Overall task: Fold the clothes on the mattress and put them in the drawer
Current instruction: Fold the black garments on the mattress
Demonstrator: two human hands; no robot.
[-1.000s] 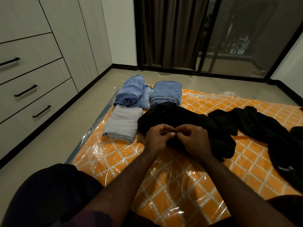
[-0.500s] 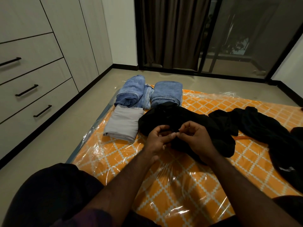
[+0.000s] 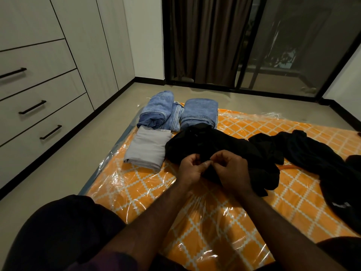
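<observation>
A crumpled black garment [image 3: 218, 145] lies in the middle of the orange, plastic-wrapped mattress [image 3: 205, 218]. My left hand [image 3: 190, 169] and my right hand [image 3: 231, 171] meet at its near edge, fingers curled, each pinching a bit of the black cloth between thumb and fingertips. Folded blue jeans [image 3: 200, 112] and a rolled blue denim piece [image 3: 156, 110] sit at the mattress's far left corner. A folded grey cloth [image 3: 147, 149] lies just in front of them. Another black garment [image 3: 320, 159] sprawls unfolded on the right.
White drawers with black handles [image 3: 32, 107] line the left wall, all closed, across a strip of beige floor [image 3: 64, 169]. Dark curtains [image 3: 207, 40] and a glass sliding door stand at the back. My knees frame the bottom of the view.
My fingers have shifted on the black garment's edge: the hands parted a little, then came back together, pinching the cloth. The view has tipped slightly. The other clothes lie unchanged.
</observation>
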